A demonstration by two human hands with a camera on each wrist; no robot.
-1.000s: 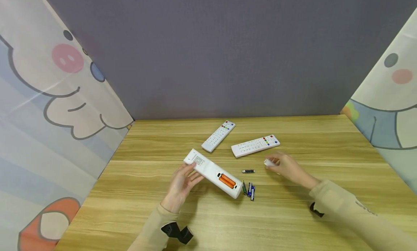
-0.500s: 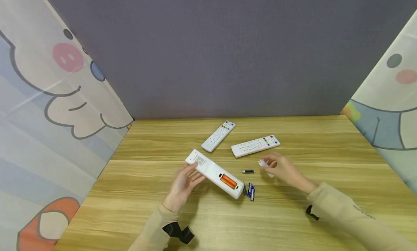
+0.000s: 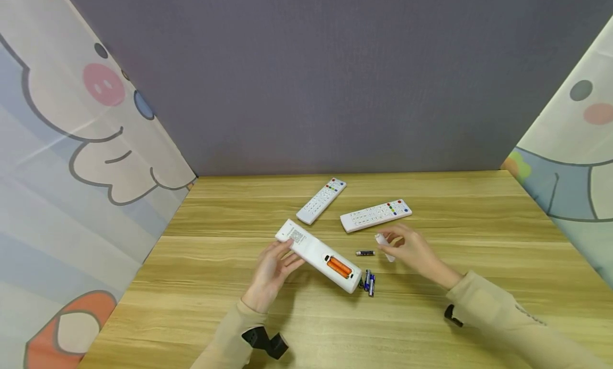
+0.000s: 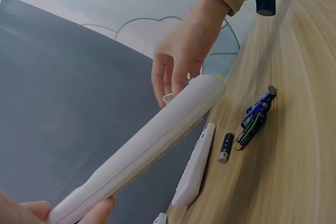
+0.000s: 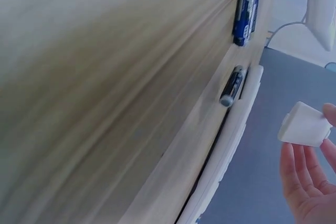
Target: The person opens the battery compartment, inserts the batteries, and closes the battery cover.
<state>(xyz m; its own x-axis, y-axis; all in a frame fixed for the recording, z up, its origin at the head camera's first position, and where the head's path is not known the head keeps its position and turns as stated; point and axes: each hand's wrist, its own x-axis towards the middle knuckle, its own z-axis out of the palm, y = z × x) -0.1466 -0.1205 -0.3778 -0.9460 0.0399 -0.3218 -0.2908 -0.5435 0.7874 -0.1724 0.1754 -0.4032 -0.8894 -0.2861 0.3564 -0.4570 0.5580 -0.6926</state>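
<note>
My left hand (image 3: 269,276) grips a white remote control (image 3: 313,252) by its far-left end, back side up and tilted above the table. Two orange batteries (image 3: 339,267) lie in its uncovered battery compartment. To the right, my right hand (image 3: 415,253) pinches a small white battery cover (image 3: 384,246) between thumb and fingers, apart from the remote. The right wrist view shows the cover (image 5: 305,125) from its smooth face. In the left wrist view the remote (image 4: 142,145) is seen edge-on, partly overlapping the right hand (image 4: 181,51).
Two more white remotes lie buttons up: one at the back (image 3: 321,200), one (image 3: 375,215) behind the right hand. A black battery (image 3: 365,253) lies between the hands. Blue batteries (image 3: 371,285) and a green-black one (image 4: 251,130) lie by the held remote's lower end. A grey panel (image 3: 349,82) stands behind the table.
My right hand has moved left toward the held remote, turning the battery cover so more of it shows. The left hand and its remote have shifted slightly right.
</note>
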